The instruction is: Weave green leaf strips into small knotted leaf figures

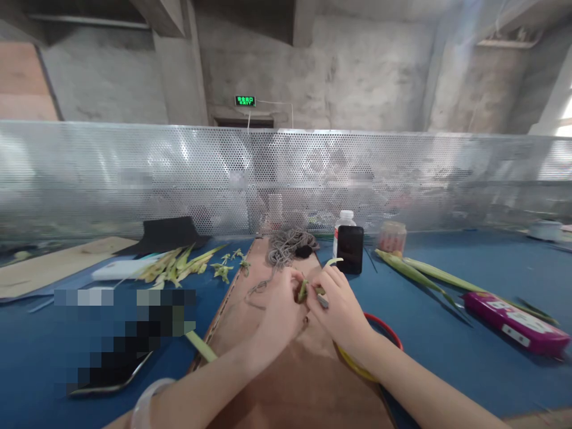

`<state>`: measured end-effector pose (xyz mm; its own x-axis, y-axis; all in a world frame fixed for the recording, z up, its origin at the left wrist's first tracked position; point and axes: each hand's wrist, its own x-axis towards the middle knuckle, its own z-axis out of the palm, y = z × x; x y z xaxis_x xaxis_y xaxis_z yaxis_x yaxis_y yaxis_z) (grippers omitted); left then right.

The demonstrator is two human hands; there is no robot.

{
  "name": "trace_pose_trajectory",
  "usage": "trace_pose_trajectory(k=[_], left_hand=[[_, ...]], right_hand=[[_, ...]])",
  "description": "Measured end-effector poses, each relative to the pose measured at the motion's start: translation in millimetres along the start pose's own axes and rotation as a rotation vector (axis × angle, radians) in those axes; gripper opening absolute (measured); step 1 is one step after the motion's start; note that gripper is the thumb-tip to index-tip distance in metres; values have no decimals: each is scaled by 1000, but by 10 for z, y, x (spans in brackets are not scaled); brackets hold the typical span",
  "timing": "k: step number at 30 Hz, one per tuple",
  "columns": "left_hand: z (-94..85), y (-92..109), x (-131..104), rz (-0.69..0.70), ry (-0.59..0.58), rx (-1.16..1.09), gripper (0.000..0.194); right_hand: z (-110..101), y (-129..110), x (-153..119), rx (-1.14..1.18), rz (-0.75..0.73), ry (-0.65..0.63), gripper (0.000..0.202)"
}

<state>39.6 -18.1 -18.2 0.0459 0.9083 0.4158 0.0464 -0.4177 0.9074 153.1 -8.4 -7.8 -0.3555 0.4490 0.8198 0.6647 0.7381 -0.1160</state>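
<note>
Grip of both hands closed at fingertips: left hand [282, 301] and right hand [336, 300] meet above brown cardboard [290, 384] on blue table [447, 378], short green leaf piece [302, 290] pinched between. Piece lies squarely between grips, long axis nearly upright in view, upper end tipped slightly right; neither hand clearly nearer. Small grey object [322, 302], nature unclear, shows at right fingers. Pale green strip [334, 261] rises behind right knuckles; grey yarn [286, 247] lies beyond hands.
</note>
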Motion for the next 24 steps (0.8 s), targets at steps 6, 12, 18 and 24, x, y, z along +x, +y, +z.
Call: trace_pose_trajectory(k=[6, 12, 18, 24], left_hand=[[8, 34, 12, -16, -18, -50, 25], [-27, 17, 31, 17, 22, 28, 22], [-49, 57, 1, 74, -3, 132, 19], [-43, 27, -5, 98, -39, 87, 30]], right_hand=[[-49, -10, -4, 63, -29, -53, 12], [-84, -16, -16, 113, -32, -58, 8], [-62, -6, -6, 124, -26, -37, 12], [-36, 11, -12, 121, 52, 18, 9]])
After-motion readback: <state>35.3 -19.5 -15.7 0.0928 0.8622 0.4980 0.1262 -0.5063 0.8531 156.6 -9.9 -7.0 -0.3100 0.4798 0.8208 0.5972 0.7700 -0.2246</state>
